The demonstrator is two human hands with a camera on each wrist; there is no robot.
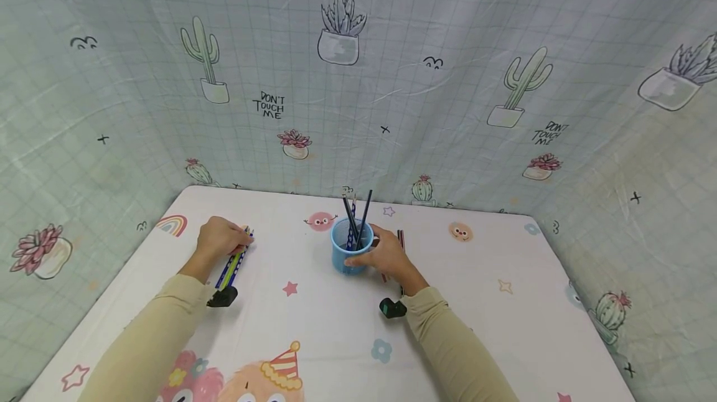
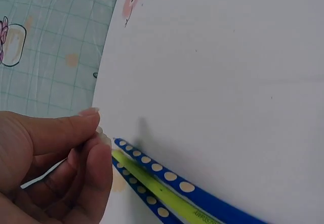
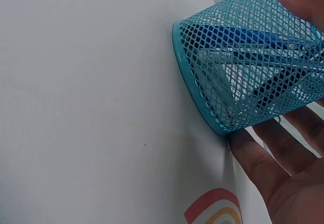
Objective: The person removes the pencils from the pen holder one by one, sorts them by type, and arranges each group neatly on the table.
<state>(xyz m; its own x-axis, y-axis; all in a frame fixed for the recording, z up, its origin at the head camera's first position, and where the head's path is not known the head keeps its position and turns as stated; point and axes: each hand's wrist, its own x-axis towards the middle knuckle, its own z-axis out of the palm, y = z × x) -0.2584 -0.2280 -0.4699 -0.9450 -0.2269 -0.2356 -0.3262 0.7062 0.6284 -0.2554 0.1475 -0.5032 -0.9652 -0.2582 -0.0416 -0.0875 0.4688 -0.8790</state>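
**Mesh Cup Gripped, Trio of Pencils Met at a Printed Surface**

A light-blue mesh cup [image 1: 339, 256] is gripped by a right hand [image 1: 389, 259], the thumb laid across its front and the other fingers curled about its far side. The cup is placed near the middle of the far half of a white surface [image 1: 336, 321]. Inside, two dark sticks [image 1: 366, 210] and a dotted blue pencil [image 1: 351, 234] are held leaning at different angles, their ends raised above the rim. Farther left, the fingers of the left hand [image 1: 221, 237] are curled closely together at the ends of three pencils: an upper blue pencil [image 2: 212, 202] and a lower blue pencil [image 2: 146, 195], both marked with pale dots, with a yellow-green pencil [image 2: 159, 186] set between them. Whether the trio is pinched or merely touched cannot be told. Just beyond the right hand, thin dark and red sticks [image 1: 401, 240] are partly hidden by it. Both arms are covered by pale yellow sleeves [image 1: 151, 333], and the scene is backed by a cactus-printed cloth [image 1: 347, 109].
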